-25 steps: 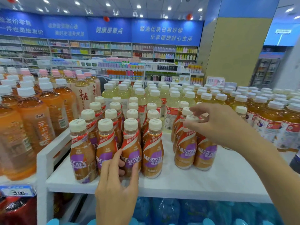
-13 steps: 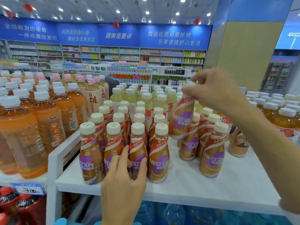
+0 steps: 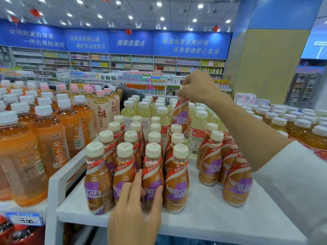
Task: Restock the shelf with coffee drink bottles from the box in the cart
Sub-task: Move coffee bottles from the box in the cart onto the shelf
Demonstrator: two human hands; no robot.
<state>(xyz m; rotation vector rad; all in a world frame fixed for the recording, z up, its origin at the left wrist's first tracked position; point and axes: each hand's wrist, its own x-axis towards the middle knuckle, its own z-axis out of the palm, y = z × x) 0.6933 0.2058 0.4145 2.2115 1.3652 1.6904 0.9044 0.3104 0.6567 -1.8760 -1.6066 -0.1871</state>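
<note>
Placing step: right hand [image 3: 198, 87] pinches a coffee bottle [image 3: 180, 119] by its cap; left hand [image 3: 136, 211], fingers straight, touches the front row [image 3: 177, 184]. Next, lower it upright.

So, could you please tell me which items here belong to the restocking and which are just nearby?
Job: lifted coffee bottle, pinched by right hand; shelved coffee bottles, touched by left hand; white shelf.
Not the job: orange tea bottles; pale yellow drinks; price tag.

Coffee bottles [image 3: 175, 183]: roughly fifteen left block, about four right, one lifted. Left hand [image 3: 134, 216], right hand [image 3: 199, 88]: two.
</note>
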